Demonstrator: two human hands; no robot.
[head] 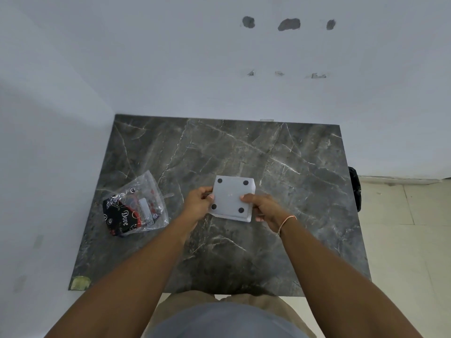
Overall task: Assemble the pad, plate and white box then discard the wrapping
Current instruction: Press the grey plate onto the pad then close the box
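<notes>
A white square pad (231, 196) with a dark round dot near each corner is held flat just above the dark marble table (292, 167). A white layer shows under its near edge, and a thin grey edge sticks out at both sides; I cannot tell what these are. My left hand (199, 200) grips the stack's left edge, thumb on top. My right hand (262, 207) grips the right edge, thumb on top as well. A clear plastic wrapping bag (136, 206) with a black "Dove" pack inside lies on the table to the left.
The table stands against a white wall at the back and on the left. A black object (355, 189) hangs off the table's right edge, above a tiled floor (402, 240). A yellowish patch (80, 282) marks the table's near left corner.
</notes>
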